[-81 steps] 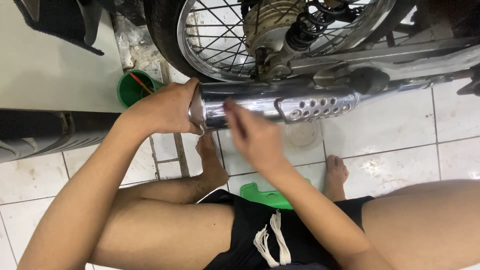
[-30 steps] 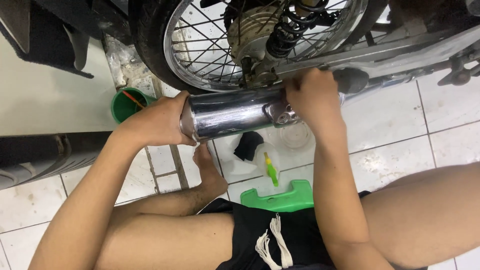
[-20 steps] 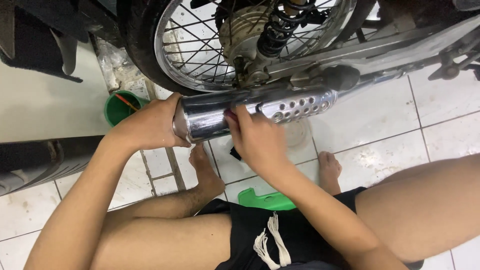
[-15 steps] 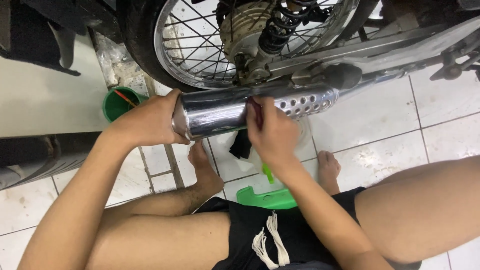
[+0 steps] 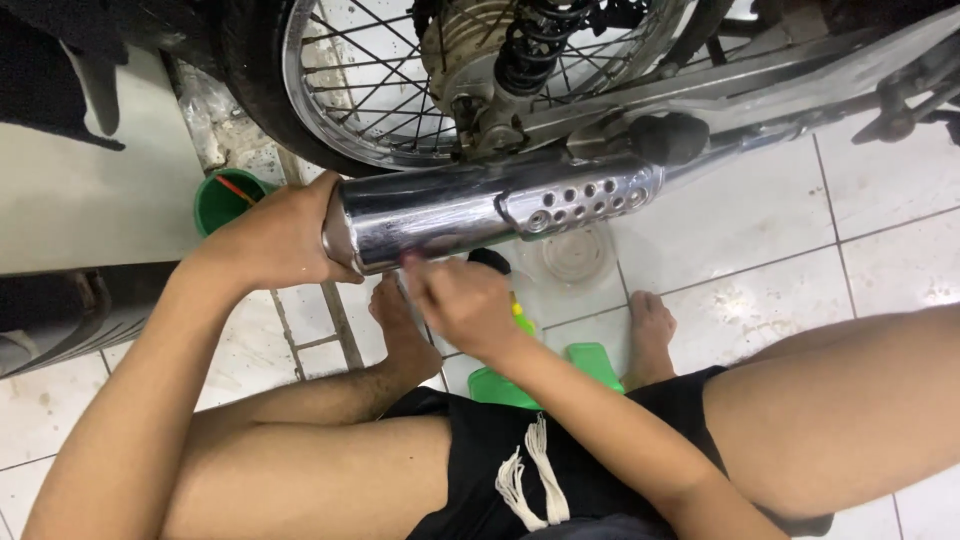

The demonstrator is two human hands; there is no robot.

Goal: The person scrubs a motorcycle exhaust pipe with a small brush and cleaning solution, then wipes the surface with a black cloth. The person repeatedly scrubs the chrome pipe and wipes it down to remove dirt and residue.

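Note:
A chrome motorcycle exhaust muffler (image 5: 450, 205) with a perforated heat shield runs across the middle, below the spoked rear wheel (image 5: 330, 90). My left hand (image 5: 275, 240) wraps around the muffler's open left end and grips it. My right hand (image 5: 465, 305) is curled just under the muffler near that end, fingertips against the chrome underside. Whether it holds anything is hidden by the closed fingers. I sit low on a green stool (image 5: 590, 360), bare feet on the white tiled floor.
A green bucket (image 5: 222, 195) stands behind my left hand, by the tyre. A black-capped bottle (image 5: 490, 262) and a clear round dish (image 5: 575, 255) sit on the floor under the muffler. A second dark tyre (image 5: 60, 320) lies at the left edge. A black shock absorber (image 5: 530, 45) rises above.
My right hand has slid back and forth along the muffler and now sits lower and further left, under its end. My left hand has kept its grip on the end.

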